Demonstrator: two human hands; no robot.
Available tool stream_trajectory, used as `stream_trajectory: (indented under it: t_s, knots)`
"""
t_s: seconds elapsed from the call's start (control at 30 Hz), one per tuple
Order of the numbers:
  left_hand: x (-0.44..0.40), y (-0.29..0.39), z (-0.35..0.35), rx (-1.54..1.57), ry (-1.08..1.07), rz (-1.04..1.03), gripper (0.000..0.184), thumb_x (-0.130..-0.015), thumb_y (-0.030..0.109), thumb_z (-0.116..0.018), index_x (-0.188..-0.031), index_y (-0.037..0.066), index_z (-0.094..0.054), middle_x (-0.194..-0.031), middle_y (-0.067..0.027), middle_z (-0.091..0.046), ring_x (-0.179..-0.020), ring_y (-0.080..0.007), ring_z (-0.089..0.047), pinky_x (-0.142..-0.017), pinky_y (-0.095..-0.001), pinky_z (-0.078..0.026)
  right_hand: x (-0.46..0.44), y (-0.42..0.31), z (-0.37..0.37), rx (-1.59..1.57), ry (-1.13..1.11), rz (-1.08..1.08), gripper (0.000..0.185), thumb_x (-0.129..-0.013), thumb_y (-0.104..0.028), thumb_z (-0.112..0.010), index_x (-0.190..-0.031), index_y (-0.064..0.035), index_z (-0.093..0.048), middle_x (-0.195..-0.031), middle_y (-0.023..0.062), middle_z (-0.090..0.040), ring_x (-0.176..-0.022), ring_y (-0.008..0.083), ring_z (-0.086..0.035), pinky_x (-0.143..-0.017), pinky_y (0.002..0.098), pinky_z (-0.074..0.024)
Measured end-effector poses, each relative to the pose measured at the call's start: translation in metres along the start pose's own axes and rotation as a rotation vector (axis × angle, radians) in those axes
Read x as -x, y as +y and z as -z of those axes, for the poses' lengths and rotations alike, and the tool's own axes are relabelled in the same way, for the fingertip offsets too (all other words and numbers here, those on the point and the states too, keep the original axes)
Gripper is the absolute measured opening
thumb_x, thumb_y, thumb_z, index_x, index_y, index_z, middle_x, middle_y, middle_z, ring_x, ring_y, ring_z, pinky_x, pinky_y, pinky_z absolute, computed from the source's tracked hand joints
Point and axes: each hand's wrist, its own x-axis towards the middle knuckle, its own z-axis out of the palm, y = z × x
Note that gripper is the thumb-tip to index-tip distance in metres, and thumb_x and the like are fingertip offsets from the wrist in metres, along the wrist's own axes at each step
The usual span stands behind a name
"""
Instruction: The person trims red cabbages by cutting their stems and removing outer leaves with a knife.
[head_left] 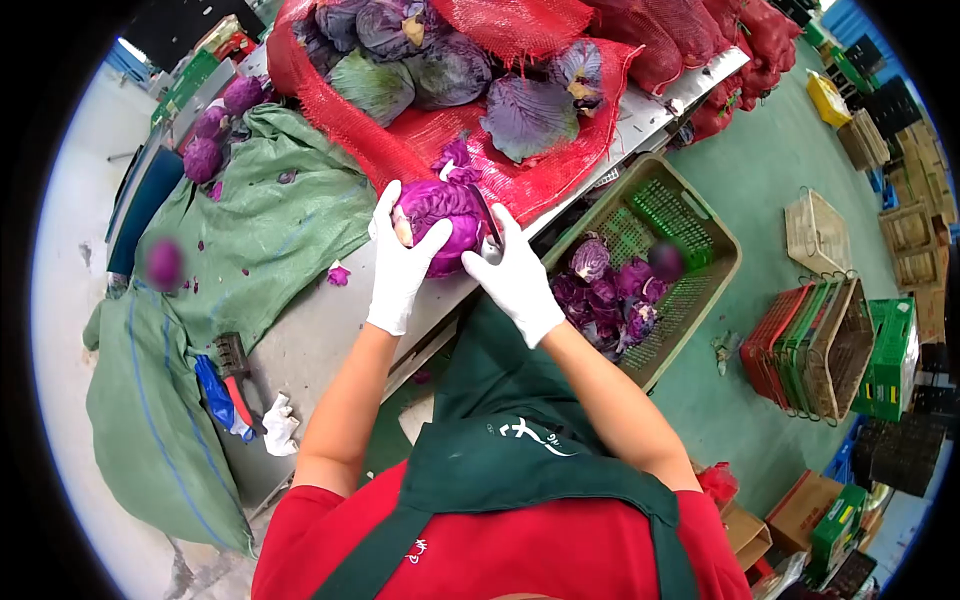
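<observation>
The red cabbage [452, 212] is at upper centre, above the near edge of the metal table [330, 335]. The left hand [398, 265] is clamped on its left side, fingers around the back and thumb across the front. The right hand [517, 290] is closed on a dark-bladed knife [487, 213] at the cabbage's right side; whether the edge is cutting cannot be told.

As to progress, the held head shows bright purple, with its dull outer leaves apparently off; its finish cannot be confirmed. At upper left, several bright, bare heads [203, 160] lie by the green sheet [290, 205] and appear done. At upper centre, the open red mesh bag [350, 125] holds multiple dull, leafy heads [448, 72], judged untreated. Right of centre, purple leaves and pieces [600, 300] lie in the green crate [733, 262].
</observation>
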Motion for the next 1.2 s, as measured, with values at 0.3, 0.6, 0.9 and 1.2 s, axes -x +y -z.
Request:
stream_trajectory:
  t_s: [0.3,0.6,0.9,1.2]
  knots:
    - [-0.014,-0.018,0.042,0.327,-0.247,0.009,0.088,-0.086,0.019,-0.075,-0.155,0.004,-0.022,-0.161,-0.0156,-0.020,-0.150,-0.0244,-0.019,-0.122,-0.0370,-0.016,-0.021,0.036,0.039,0.225,0.172,-0.081,0.031,-0.086,-0.010,-0.055,-0.112,0.0011,-0.067,-0.076,0.0119,-0.064,-0.059,0.0165,-0.062,-0.060,0.0321,-0.0533]
    - [0.038,0.022,0.017,0.066,-0.102,0.072,0.089,-0.076,0.023,-0.084,-0.149,0.007,-0.036,-0.143,-0.0174,-0.038,-0.136,-0.0289,-0.038,-0.117,-0.0403,-0.030,0.012,0.000,0.098,0.698,0.346,0.288,0.056,-0.085,-0.023,-0.063,-0.139,-0.0132,-0.054,-0.125,0.0172,-0.061,-0.102,0.0303,-0.066,-0.091,0.0351,-0.0517]
    - [0.061,0.014,0.021,-0.260,-0.011,0.074,0.101,-0.074,0.030,-0.085,-0.151,0.004,-0.026,-0.149,-0.0176,-0.030,-0.141,-0.0301,-0.030,-0.118,-0.0419,-0.026,-0.012,0.015,0.015,0.408,-0.112,-0.078,0.030,-0.090,-0.025,-0.058,-0.107,-0.0006,-0.065,-0.079,0.0111,-0.065,-0.067,0.0210,-0.063,-0.067,0.0362,-0.0522]
    - [0.051,-0.003,0.040,0.538,-0.072,0.367,0.099,-0.080,0.021,-0.079,-0.157,0.009,-0.018,-0.156,-0.0157,-0.028,-0.144,-0.0280,-0.030,-0.119,-0.0408,-0.026,0.010,0.030,0.052,-0.077,0.116,-0.190,0.028,-0.091,-0.012,-0.050,-0.105,0.0058,-0.067,-0.088,0.0126,-0.072,-0.073,0.0159,-0.071,-0.058,0.0278,-0.0534]
